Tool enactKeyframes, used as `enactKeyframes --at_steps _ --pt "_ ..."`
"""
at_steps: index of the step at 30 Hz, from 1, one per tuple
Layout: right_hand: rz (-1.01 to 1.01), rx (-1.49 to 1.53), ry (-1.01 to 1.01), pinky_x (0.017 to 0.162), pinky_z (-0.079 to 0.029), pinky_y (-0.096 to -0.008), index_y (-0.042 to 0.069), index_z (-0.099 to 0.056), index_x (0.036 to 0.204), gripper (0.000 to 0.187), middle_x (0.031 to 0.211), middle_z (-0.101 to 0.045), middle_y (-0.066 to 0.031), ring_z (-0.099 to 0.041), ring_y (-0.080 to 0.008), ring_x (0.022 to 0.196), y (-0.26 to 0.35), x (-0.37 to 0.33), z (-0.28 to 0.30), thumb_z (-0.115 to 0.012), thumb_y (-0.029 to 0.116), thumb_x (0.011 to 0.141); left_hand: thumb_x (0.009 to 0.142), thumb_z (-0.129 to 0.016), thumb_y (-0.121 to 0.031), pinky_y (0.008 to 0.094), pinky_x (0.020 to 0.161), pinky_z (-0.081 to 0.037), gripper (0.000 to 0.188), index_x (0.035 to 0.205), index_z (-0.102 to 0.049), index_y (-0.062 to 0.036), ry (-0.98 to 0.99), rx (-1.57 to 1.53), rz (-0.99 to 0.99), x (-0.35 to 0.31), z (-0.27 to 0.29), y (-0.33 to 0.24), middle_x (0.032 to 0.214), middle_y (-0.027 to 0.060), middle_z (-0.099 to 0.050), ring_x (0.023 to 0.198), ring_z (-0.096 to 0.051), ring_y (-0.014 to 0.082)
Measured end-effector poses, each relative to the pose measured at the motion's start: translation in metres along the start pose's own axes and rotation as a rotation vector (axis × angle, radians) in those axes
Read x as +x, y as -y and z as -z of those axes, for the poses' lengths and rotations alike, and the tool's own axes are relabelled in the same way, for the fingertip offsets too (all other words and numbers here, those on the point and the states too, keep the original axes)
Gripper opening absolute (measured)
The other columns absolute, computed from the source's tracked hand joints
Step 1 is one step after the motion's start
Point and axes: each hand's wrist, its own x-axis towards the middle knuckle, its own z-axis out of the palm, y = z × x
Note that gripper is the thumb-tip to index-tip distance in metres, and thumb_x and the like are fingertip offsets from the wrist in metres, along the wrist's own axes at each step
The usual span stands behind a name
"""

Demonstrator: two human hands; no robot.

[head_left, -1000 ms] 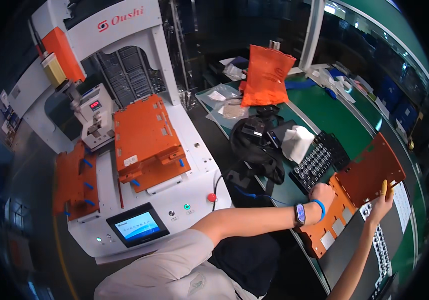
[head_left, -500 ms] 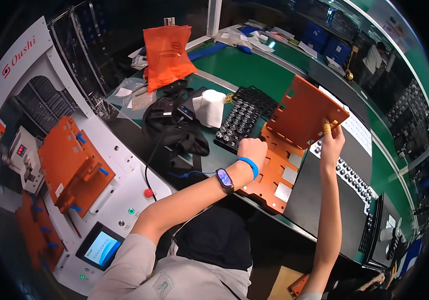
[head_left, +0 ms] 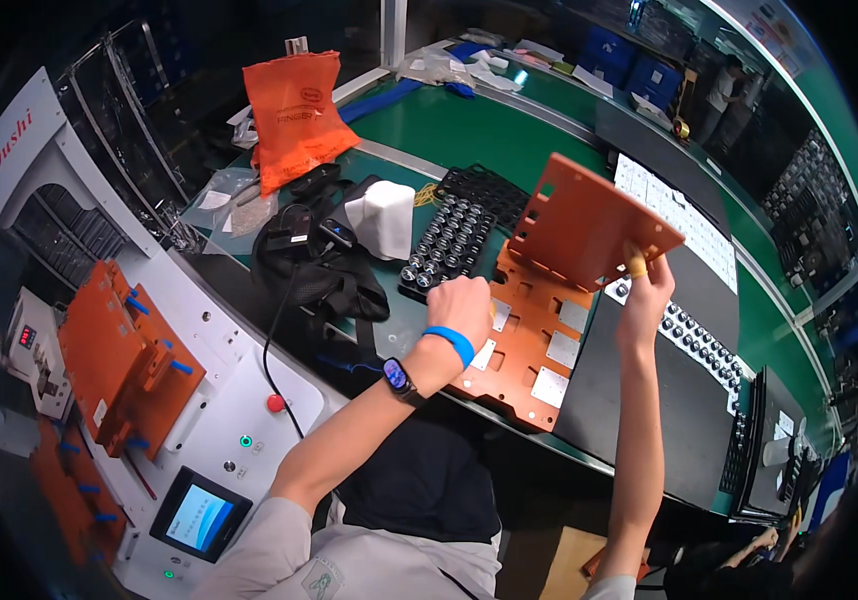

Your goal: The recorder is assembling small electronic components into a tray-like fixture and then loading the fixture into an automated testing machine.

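My right hand [head_left: 646, 297], with yellow finger covers, grips the lower right corner of an orange plate with cut-outs [head_left: 584, 225]. That plate stands tilted up over a flat orange fixture base [head_left: 509, 375] with several white square pieces [head_left: 549, 386] in its recesses. At the base's left edge is my left hand [head_left: 459, 308], closed, back upward; its fingertips and whatever they hold are hidden. A blue band and a watch are on that wrist. Just beyond my left hand lies a black tray of round metallic parts [head_left: 449, 240].
To the left stands a white machine [head_left: 249, 385] with orange fixtures [head_left: 134, 350] and a screen [head_left: 201, 515]. A white roll [head_left: 384, 220], black straps [head_left: 349, 285] and an orange bag [head_left: 299, 120] lie behind. A white strip of round parts [head_left: 704, 345] runs right. Another person's hand [head_left: 764, 542] shows lower right.
The view has shifted, so most things sit farther left. My left hand has drawn back toward me along the base's left edge, uncovering more white pieces. The right hand still holds the tilted plate.
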Motion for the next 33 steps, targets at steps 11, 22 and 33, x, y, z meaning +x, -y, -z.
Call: enactKeyframes --at_steps 11,22,33 --pt "0.062 -0.04 0.374 0.1 -0.046 -0.0337 -0.005 -0.072 0.107 0.026 0.116 -0.068 -0.0142 -0.064 -0.0237 0.11 0.006 -0.073 0.022 -0.066 -0.003 0.082 0.083 -0.068 -0.009 0.0498 0.076 -0.056 0.012 0.08 -0.072 0.0017 0.011 -0.176 0.127 -0.013 0.01 0.002 0.085 0.0262 -0.07 0.086 -0.069 0.0435" --pt "0.031 -0.057 0.379 0.102 -0.045 -0.0363 -0.004 -0.073 0.106 0.025 0.114 -0.07 -0.0136 -0.062 -0.0252 0.114 0.006 -0.079 0.021 -0.068 0.001 0.082 0.088 -0.069 -0.018 0.0506 0.073 -0.053 0.017 0.089 -0.073 -0.0012 -0.058 -0.23 0.09 -0.029 0.02 0.016 0.081 0.0243 -0.068 0.082 -0.067 0.0438" --pt "0.399 -0.833 0.649 0.119 -0.026 -0.0597 0.008 -0.069 0.122 0.06 0.134 -0.06 -0.0134 -0.05 -0.0369 0.133 0.013 -0.118 0.029 -0.079 0.003 0.063 0.093 -0.068 -0.012 0.0389 0.063 -0.049 0.02 0.108 -0.072 0.0012 -0.191 -0.66 0.176 -0.095 0.019 0.067 0.079 0.0169 -0.068 0.065 -0.062 0.0291"
